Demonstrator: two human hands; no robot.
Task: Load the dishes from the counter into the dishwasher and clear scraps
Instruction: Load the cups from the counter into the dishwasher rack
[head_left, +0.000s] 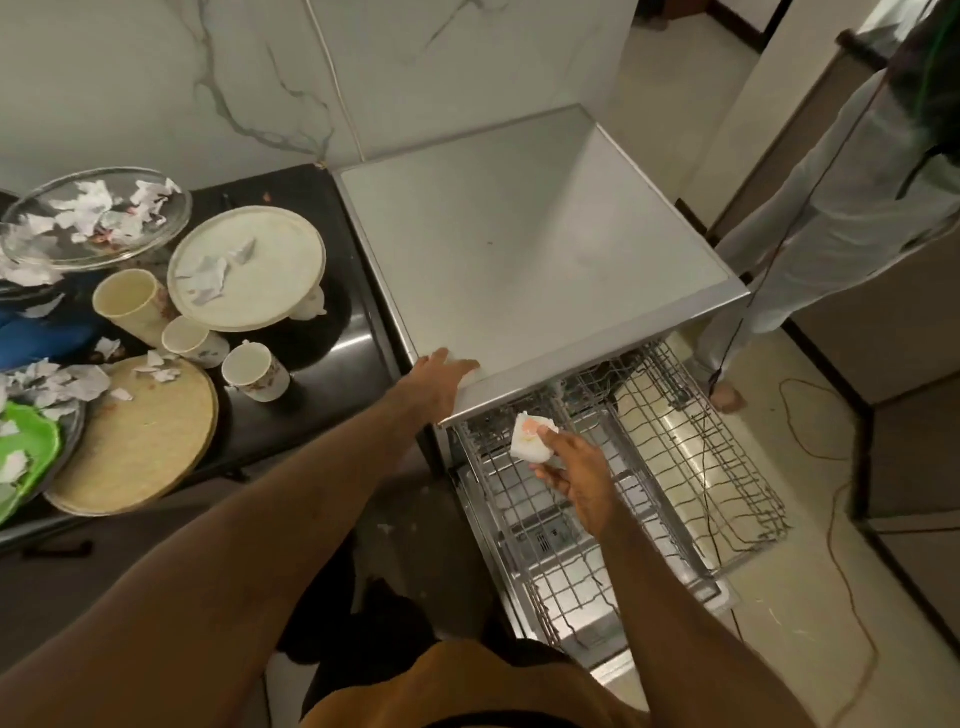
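My right hand holds a small white cup with a pink pattern over the pulled-out wire rack of the open dishwasher. My left hand rests flat on the front left corner of the dishwasher's steel top. On the dark counter to the left stand a tall cream tumbler, two patterned cups, a white plate with paper scraps, a glass bowl full of scraps, a woven round plate and a green plate.
A second person in pale trousers stands at the right, beyond the dishwasher, one bare foot by the rack. Cables trail over the tiled floor on the right. A marble wall backs the counter.
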